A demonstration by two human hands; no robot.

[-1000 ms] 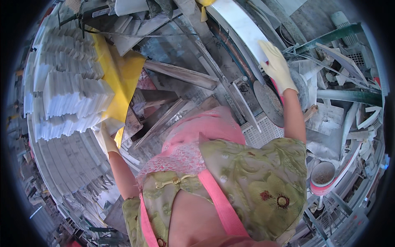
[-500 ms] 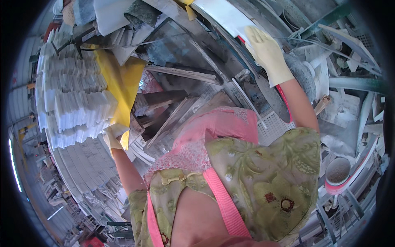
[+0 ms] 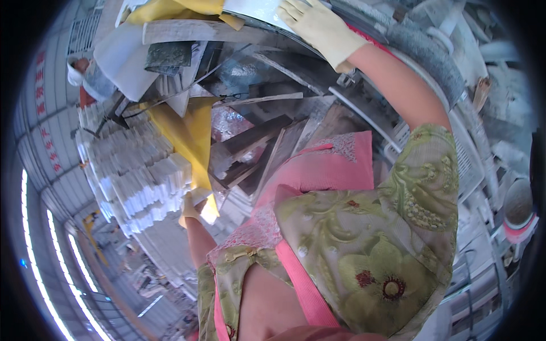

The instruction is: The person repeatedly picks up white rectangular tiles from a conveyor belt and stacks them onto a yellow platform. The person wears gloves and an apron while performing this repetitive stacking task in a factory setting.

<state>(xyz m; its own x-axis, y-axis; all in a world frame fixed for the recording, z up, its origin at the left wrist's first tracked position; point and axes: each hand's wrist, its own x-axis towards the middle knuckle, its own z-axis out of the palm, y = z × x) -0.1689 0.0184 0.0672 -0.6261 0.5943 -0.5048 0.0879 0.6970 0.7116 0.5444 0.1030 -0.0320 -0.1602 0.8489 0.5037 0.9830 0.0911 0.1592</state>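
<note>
My right hand [image 3: 319, 33], in a cream glove, reaches to the top of the view. Its fingers are stretched out over a glossy white slab [image 3: 256, 8], whose far part is cut off by the picture's rim. Lower on the left is my left hand [image 3: 188, 211], also gloved. It is closed at the edge of a pale tile [image 3: 200, 196] beside a tall stack of white tiles [image 3: 151, 179]; some of its fingers are hidden. Yellow sheeting [image 3: 196, 139] hangs along the stack's right side.
Planks [image 3: 256, 136] and broken boards lie jumbled between my arms. A grey machine edge [image 3: 432, 74] curves behind my right forearm. At the far right stands a bucket with a pink rim [image 3: 518, 207]. A person [image 3: 78, 67] is at the upper left.
The whole view has shifted, showing more of the building at left. My right hand has moved left and farther out over the slab. The left hand stays beside the tile stack.
</note>
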